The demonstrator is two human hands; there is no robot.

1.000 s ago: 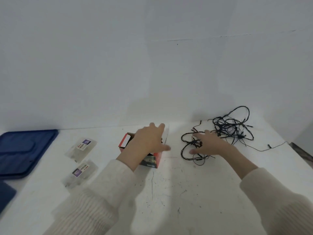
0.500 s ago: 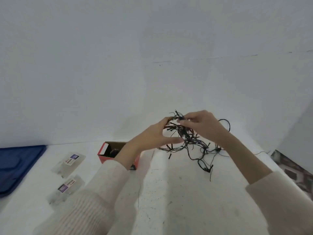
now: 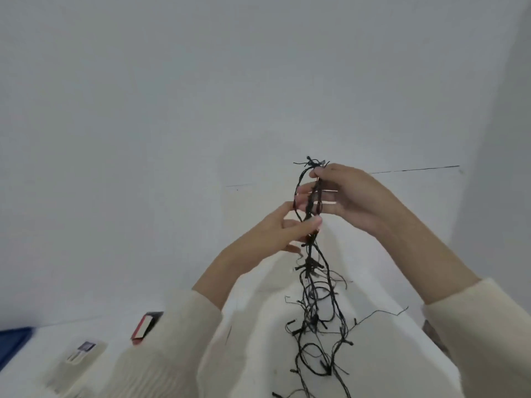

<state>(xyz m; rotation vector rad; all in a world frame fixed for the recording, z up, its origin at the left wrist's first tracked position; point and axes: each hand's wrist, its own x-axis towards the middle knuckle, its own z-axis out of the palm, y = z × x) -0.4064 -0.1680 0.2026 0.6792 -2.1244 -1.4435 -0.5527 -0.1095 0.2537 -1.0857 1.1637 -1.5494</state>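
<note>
We hold a tangled black cord [image 3: 311,297] up before the white wall [image 3: 172,139].
Our right hand [image 3: 350,196] pinches the cord near its top end, and our left hand [image 3: 273,237] pinches it just below. The rest hangs down in loose loops over the white table [image 3: 379,357]. Low on the left we see a red box [image 3: 146,326], a clear packet [image 3: 83,351] and a corner of a blue tray [image 3: 13,340].

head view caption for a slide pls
Right hand and left hand hold a tangled black light string up over the white table.
</note>
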